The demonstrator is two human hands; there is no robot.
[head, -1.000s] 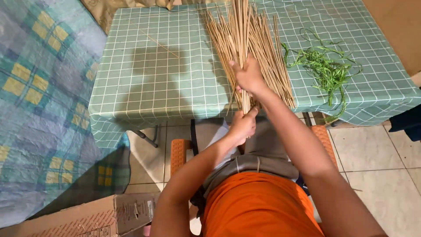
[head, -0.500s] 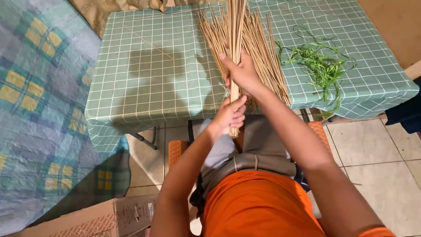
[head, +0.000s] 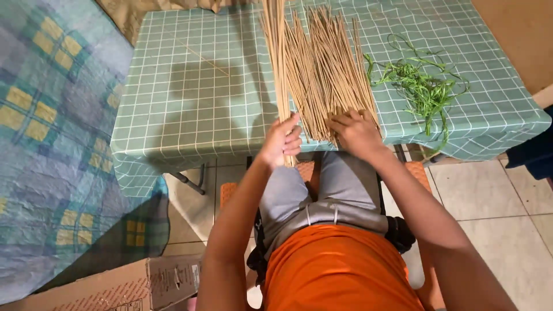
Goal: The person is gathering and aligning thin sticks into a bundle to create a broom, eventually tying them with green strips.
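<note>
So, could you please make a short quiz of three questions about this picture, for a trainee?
1. True or false: the left hand grips a small bundle of thin tan sticks.
2. Where is the right hand?
A. on the green strips
B. on the spread sticks at the table's near edge
C. on the cardboard box
3. Fill in: the green strips lie to the ____ of the spread sticks.

Key:
1. true
2. B
3. right

Sticks (head: 328,75) lie mid-table (head: 190,109), strands (head: 423,86) to their right, box (head: 115,285) lower left.
</note>
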